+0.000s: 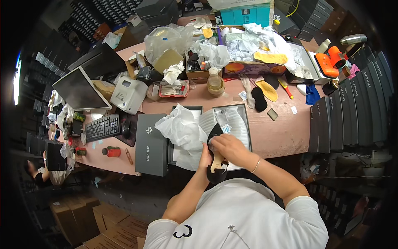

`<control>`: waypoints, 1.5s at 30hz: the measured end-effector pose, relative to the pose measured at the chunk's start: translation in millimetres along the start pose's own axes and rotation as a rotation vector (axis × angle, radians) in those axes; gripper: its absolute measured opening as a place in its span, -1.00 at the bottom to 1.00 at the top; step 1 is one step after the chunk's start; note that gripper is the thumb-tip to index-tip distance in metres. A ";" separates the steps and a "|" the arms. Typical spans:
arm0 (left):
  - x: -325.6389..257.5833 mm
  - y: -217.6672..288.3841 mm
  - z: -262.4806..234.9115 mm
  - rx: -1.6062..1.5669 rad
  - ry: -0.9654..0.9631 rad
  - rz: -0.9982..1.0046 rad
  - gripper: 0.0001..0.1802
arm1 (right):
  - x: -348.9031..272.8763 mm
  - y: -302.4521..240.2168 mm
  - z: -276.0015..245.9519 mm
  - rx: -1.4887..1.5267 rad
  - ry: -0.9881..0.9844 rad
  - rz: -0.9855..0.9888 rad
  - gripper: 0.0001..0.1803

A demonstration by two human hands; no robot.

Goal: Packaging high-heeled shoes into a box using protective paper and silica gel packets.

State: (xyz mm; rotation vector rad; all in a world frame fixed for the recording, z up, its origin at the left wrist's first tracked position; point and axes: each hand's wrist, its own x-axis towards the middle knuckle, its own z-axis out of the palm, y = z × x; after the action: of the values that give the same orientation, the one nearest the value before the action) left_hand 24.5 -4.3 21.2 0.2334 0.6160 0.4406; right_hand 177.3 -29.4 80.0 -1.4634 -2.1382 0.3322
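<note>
Close to my body, a black pointed-toe shoe (215, 132) with a beige insole is held toe away from me. My left hand (204, 158) is closed around its left side. Bent fingers of my right hand (231, 150) press in at the shoe's opening; a pale bit shows beside them, and their tips are hidden. Under and beyond the shoe lies an open grey shoebox (247, 133) with white padded wrapping (237, 121) and a small white-and-blue packet (226, 128). Crumpled white tissue paper (181, 126) spreads left of my hands.
A grey box lid (151, 145), keyboard (103, 128), monitor (81, 90) and white label printer (128, 94) are on the left. Cartons of paper (259, 68) line the back. Insoles (266, 90) and a red-yellow brush (286, 88) lie at right, near stacked shoeboxes (338, 114).
</note>
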 end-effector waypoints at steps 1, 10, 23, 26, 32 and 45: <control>-7.3 1.1 20.5 -0.080 0.172 0.013 -0.19 | -0.7 -2.6 7.7 -0.057 0.066 -0.040 -0.63; -25.4 -3.5 40.0 -0.019 0.220 0.094 -0.05 | -4.7 -5.0 19.6 0.045 -0.041 -0.047 -0.44; -26.6 -11.1 26.7 -0.036 0.282 0.036 -0.02 | -8.3 -6.1 34.5 0.237 -0.174 0.128 -0.22; -25.6 -23.2 17.8 -0.007 0.259 0.112 -0.01 | -7.1 -16.3 30.9 0.309 -0.124 0.192 -0.23; -32.9 -26.6 12.7 0.090 0.244 0.180 -0.02 | -27.9 -30.8 24.5 0.343 -0.056 0.170 -0.30; -37.4 -41.6 11.9 0.067 0.275 0.191 -0.09 | -28.7 -25.7 9.0 0.484 -0.193 0.279 -0.10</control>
State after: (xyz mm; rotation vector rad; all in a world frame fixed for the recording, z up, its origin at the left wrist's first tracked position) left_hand 18.1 -59.2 35.4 0.2995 0.8830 0.6432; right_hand 160.1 -64.8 76.7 -1.4743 -1.8082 1.0506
